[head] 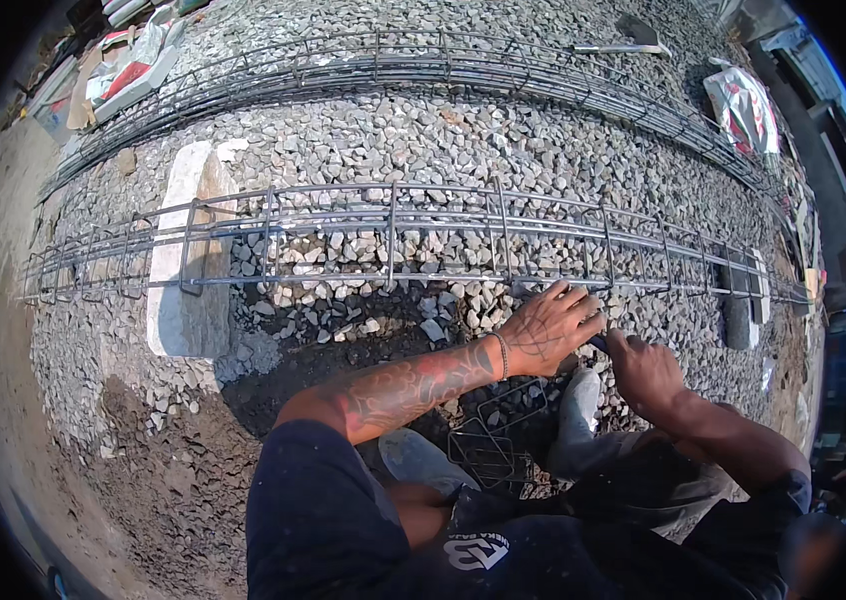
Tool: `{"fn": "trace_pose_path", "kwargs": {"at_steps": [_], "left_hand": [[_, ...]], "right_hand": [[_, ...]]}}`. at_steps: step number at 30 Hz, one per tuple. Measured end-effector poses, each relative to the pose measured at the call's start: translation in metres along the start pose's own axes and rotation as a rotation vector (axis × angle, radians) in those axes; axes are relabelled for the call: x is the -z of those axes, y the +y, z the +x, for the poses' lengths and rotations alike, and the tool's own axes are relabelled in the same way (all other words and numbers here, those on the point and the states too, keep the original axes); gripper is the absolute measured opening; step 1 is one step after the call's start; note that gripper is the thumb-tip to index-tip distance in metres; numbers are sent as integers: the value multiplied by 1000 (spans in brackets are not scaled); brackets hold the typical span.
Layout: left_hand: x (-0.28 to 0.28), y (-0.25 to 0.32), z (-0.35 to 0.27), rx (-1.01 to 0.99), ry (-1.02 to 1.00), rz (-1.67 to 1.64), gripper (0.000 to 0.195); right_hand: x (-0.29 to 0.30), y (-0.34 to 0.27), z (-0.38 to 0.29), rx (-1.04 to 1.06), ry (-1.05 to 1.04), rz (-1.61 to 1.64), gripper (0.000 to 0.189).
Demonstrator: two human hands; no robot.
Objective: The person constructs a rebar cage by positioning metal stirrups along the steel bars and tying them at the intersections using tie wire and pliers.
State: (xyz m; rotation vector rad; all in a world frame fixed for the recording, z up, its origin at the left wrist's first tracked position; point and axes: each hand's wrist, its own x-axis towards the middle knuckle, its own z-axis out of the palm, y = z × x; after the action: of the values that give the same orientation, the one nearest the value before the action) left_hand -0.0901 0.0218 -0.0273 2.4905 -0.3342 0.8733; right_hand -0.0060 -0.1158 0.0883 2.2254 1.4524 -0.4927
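Observation:
A steel rebar cage [393, 232] stretches across the view, its long bars ringed by rectangular stirrups. My left hand [543, 330] is at the cage's near lower bar, right of the middle, back of the hand up. Its fingers bend near the bar, and what lies under the palm is hidden. Close beside it, my right hand [644, 375] is closed around the dark blue handle [598, 343] of a tool; the tool's working end is hidden by my left hand. Loose bent stirrups [486, 450] lie on the ground between my boots [579, 409].
A pale concrete block [186, 300] supports the cage on the left, and another block [742, 315] on the right. Beyond, more rebar cages [408, 67] lie on the gravel [393, 142]. A shovel [637, 41] and a sack [744, 109] are at the far right.

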Motion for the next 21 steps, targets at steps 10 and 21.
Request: {"fn": "trace_pose_path", "kwargs": {"at_steps": [10,21], "left_hand": [[42,-15,34,117,13,-238,41],[91,-57,-4,853,456,-908,25]], "right_hand": [[53,31,4,209,252,-177,17],[18,112,48,545,153,135,21]]}}
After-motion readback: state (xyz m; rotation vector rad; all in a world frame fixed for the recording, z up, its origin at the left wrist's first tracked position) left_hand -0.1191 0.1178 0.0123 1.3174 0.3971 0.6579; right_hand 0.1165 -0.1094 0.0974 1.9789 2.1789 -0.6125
